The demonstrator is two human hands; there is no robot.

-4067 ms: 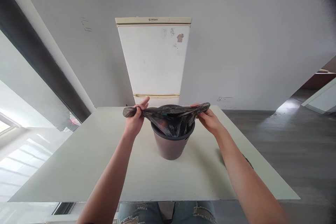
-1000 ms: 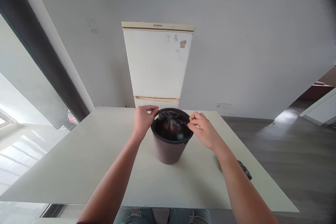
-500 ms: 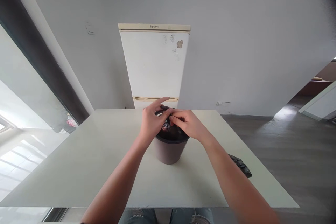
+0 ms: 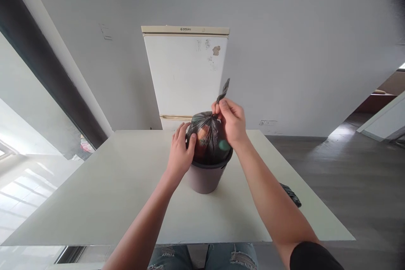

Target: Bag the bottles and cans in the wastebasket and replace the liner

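Note:
A small brown bin point(image 4: 205, 179) stands in the middle of the white table point(image 4: 95, 202). A filled, tied black rubbish bag point(image 4: 207, 137) sticks halfway up out of it. My right hand point(image 4: 231, 121) pinches the bag's knotted top and holds it up, with the bag's tail poking above the fingers. My left hand point(image 4: 179, 154) rests on the bin's left rim, fingers curled against the side of the bag.
A second black bag point(image 4: 290, 195) lies crumpled on the table's right side, behind my right forearm. An old white fridge point(image 4: 185, 76) stands against the grey wall behind the table. Grey wood floor lies to the right.
Both hands were together at the knot over the bin. Now my right hand has risen with the knot, lifting the bag partway out, and my left hand has dropped to the bin's rim.

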